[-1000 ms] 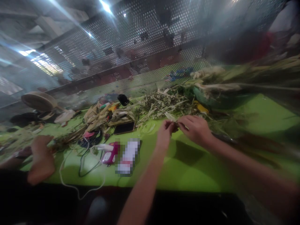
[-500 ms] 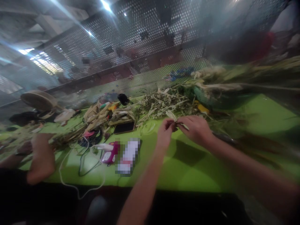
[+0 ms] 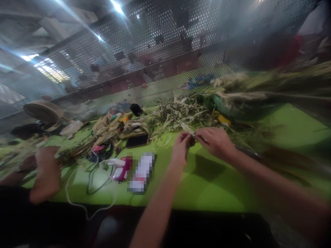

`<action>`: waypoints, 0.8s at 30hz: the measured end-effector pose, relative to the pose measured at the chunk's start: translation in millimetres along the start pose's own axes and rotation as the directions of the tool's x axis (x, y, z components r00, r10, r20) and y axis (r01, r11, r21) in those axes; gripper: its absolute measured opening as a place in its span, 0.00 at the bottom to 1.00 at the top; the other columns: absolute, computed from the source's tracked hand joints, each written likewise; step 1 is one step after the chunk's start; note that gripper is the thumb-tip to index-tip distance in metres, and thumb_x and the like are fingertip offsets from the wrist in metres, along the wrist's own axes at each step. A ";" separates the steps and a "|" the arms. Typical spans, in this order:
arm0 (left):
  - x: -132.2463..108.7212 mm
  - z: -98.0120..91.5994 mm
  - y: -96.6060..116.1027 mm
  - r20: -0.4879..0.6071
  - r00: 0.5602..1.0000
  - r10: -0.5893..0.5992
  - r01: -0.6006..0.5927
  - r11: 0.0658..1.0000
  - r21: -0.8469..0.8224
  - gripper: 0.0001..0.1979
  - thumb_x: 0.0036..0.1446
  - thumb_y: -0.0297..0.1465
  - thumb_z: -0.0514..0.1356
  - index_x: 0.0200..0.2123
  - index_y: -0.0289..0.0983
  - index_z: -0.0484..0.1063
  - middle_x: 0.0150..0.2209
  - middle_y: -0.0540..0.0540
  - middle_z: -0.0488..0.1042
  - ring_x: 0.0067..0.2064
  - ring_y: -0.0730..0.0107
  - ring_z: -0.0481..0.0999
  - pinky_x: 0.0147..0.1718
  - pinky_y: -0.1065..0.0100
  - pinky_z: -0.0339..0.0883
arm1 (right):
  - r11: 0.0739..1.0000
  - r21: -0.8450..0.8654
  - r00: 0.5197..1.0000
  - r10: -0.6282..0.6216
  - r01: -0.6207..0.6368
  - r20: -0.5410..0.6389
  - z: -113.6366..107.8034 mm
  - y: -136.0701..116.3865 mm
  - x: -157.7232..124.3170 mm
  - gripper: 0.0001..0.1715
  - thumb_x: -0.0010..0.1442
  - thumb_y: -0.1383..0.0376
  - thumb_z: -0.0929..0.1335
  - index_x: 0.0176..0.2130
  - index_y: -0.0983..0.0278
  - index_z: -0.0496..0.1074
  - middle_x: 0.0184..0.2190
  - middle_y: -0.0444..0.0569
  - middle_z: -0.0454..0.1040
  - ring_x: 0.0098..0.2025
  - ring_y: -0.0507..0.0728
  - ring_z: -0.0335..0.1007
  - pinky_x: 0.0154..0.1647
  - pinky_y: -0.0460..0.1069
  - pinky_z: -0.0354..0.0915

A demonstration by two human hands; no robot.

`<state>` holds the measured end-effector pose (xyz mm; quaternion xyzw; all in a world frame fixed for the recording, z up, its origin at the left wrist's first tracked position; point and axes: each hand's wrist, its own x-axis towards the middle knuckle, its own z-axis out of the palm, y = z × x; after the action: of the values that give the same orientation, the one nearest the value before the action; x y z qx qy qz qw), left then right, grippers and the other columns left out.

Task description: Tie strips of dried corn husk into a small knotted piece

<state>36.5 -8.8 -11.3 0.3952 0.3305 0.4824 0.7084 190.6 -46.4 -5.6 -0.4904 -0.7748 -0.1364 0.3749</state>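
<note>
My left hand (image 3: 182, 147) and my right hand (image 3: 215, 140) meet above the green table (image 3: 207, 193), fingertips almost touching. Pinched between them is a small pale dried husk (image 3: 186, 128), its leafy end sticking up and away from me. The fingers of both hands are closed, and they hide its lower part. Just beyond lies a heap of dried leaf strips (image 3: 178, 112). A dark, shiny object (image 3: 248, 151) lies partly behind my right forearm; I cannot make out its kind.
Left of my hands are a black phone (image 3: 137, 141), a pixelated phone (image 3: 142, 174) and a purple-white power adapter (image 3: 121, 169) with cables. A co-worker's arms (image 3: 45, 172) reach in at far left. A green basin (image 3: 230, 106) stands back right, a yellow-handled tool (image 3: 222, 119) near it.
My left hand has turned slightly at the wrist, and the husk has tilted a little to the left. My right hand stays almost in the same place.
</note>
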 end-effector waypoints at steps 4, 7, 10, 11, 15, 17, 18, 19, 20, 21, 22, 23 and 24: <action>1.2 -0.5 2.2 -0.043 0.999 -0.004 0.004 1.000 0.006 0.09 0.49 0.30 0.65 0.32 0.36 0.68 0.26 0.52 0.71 0.27 0.78 0.69 0.31 0.71 0.60 | 0.991 0.119 0.997 0.054 -0.061 0.059 -0.6 3.2 4.6 0.08 0.66 0.65 0.64 0.39 0.62 0.72 0.35 0.49 0.78 0.36 0.57 0.73 0.37 0.50 0.64; 1.8 -0.5 3.5 -0.061 0.998 0.009 -0.007 1.000 0.025 0.10 0.48 0.31 0.66 0.31 0.36 0.68 0.26 0.53 0.70 0.27 0.77 0.69 0.30 0.71 0.59 | 0.982 0.182 0.997 0.047 -0.058 0.065 -1.7 3.0 6.1 0.08 0.67 0.66 0.64 0.40 0.61 0.72 0.39 0.50 0.77 0.39 0.56 0.73 0.38 0.49 0.65; 0.9 0.5 3.4 -0.039 0.999 0.030 -0.029 0.999 0.019 0.12 0.46 0.32 0.68 0.31 0.36 0.68 0.26 0.53 0.70 0.26 0.79 0.67 0.30 0.71 0.59 | 0.983 0.181 1.000 -0.008 0.009 -0.005 -1.9 1.2 5.0 0.09 0.66 0.66 0.64 0.42 0.60 0.74 0.43 0.51 0.75 0.43 0.56 0.72 0.40 0.49 0.65; 0.4 0.9 3.1 -0.026 0.999 0.033 -0.033 0.999 0.013 0.13 0.44 0.32 0.68 0.31 0.36 0.68 0.26 0.53 0.70 0.26 0.79 0.67 0.30 0.71 0.59 | 0.987 0.158 0.999 -0.026 0.031 -0.032 -1.7 0.7 4.3 0.09 0.66 0.66 0.65 0.42 0.59 0.75 0.43 0.51 0.74 0.43 0.57 0.71 0.40 0.50 0.65; -0.4 0.6 2.1 -0.010 1.000 0.014 -0.015 0.999 -0.047 0.15 0.41 0.30 0.70 0.31 0.37 0.67 0.28 0.54 0.71 0.28 0.79 0.68 0.33 0.71 0.62 | 0.995 0.043 0.994 -0.090 0.092 -0.057 -0.3 1.0 1.8 0.09 0.64 0.66 0.67 0.41 0.55 0.77 0.42 0.48 0.75 0.44 0.57 0.70 0.41 0.51 0.63; 0.3 -1.1 2.3 -0.005 1.000 -0.016 0.016 0.996 -0.087 0.16 0.41 0.30 0.70 0.31 0.37 0.67 0.29 0.54 0.71 0.30 0.78 0.70 0.35 0.70 0.64 | 0.993 0.003 0.993 -0.115 0.115 -0.034 0.2 2.1 1.1 0.09 0.64 0.65 0.67 0.40 0.54 0.77 0.44 0.47 0.75 0.45 0.57 0.70 0.42 0.52 0.62; 0.8 -2.1 2.6 0.004 0.999 -0.034 0.034 0.994 -0.103 0.16 0.41 0.31 0.71 0.31 0.37 0.67 0.29 0.54 0.71 0.30 0.78 0.70 0.37 0.70 0.65 | 0.992 -0.011 0.992 -0.124 0.124 -0.025 0.3 2.7 0.9 0.09 0.64 0.65 0.67 0.40 0.53 0.77 0.44 0.47 0.75 0.45 0.58 0.70 0.43 0.52 0.62; 1.3 -3.0 3.1 0.016 0.999 -0.050 0.051 0.992 -0.113 0.16 0.41 0.31 0.71 0.31 0.37 0.67 0.30 0.54 0.71 0.30 0.78 0.71 0.38 0.69 0.66 | 0.991 -0.023 0.991 -0.129 0.128 -0.023 0.4 3.1 0.8 0.09 0.64 0.65 0.67 0.40 0.53 0.77 0.45 0.47 0.74 0.45 0.58 0.70 0.43 0.52 0.62; 1.6 -3.8 3.8 0.031 0.998 -0.063 0.067 0.991 -0.116 0.16 0.42 0.32 0.71 0.31 0.37 0.68 0.30 0.53 0.72 0.31 0.78 0.71 0.39 0.69 0.66 | 0.992 -0.032 0.992 -0.127 0.126 -0.022 0.3 3.2 0.9 0.09 0.63 0.65 0.67 0.40 0.53 0.78 0.45 0.48 0.74 0.45 0.58 0.69 0.43 0.53 0.61; 1.9 -4.4 4.5 0.050 0.996 -0.076 0.081 0.990 -0.112 0.16 0.43 0.32 0.71 0.32 0.37 0.68 0.31 0.53 0.72 0.31 0.78 0.72 0.40 0.68 0.67 | 0.993 -0.035 0.993 -0.114 0.113 -0.025 0.2 3.1 1.3 0.10 0.63 0.65 0.67 0.41 0.53 0.78 0.45 0.48 0.74 0.45 0.59 0.69 0.43 0.53 0.61; 2.0 -4.9 5.2 0.072 0.994 -0.088 0.095 0.990 -0.103 0.16 0.43 0.33 0.71 0.32 0.37 0.69 0.32 0.52 0.73 0.32 0.77 0.72 0.40 0.68 0.67 | 0.995 -0.030 0.995 -0.094 0.093 -0.030 0.0 2.8 2.0 0.10 0.63 0.66 0.67 0.41 0.54 0.78 0.44 0.49 0.75 0.44 0.59 0.69 0.43 0.54 0.61; 2.2 -5.2 5.9 0.093 0.991 -0.094 0.103 0.990 -0.094 0.16 0.44 0.34 0.71 0.33 0.37 0.69 0.32 0.52 0.73 0.32 0.77 0.73 0.41 0.68 0.67 | 0.997 -0.013 0.997 -0.075 0.075 -0.030 -0.3 2.3 3.0 0.10 0.63 0.66 0.67 0.41 0.54 0.78 0.43 0.49 0.75 0.44 0.59 0.69 0.43 0.54 0.61; 2.4 -5.6 6.4 0.112 0.989 -0.095 0.105 0.991 -0.088 0.16 0.44 0.34 0.71 0.34 0.37 0.70 0.33 0.51 0.74 0.33 0.76 0.73 0.41 0.68 0.67 | 0.998 0.019 0.998 -0.060 0.061 -0.021 -0.7 1.7 4.2 0.10 0.62 0.67 0.67 0.41 0.55 0.78 0.43 0.50 0.76 0.43 0.60 0.69 0.43 0.55 0.62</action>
<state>29.8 -3.8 -8.5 0.3702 0.2884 0.4393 0.7661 191.4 -43.3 -2.4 -0.4618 -0.7866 -0.1453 0.3832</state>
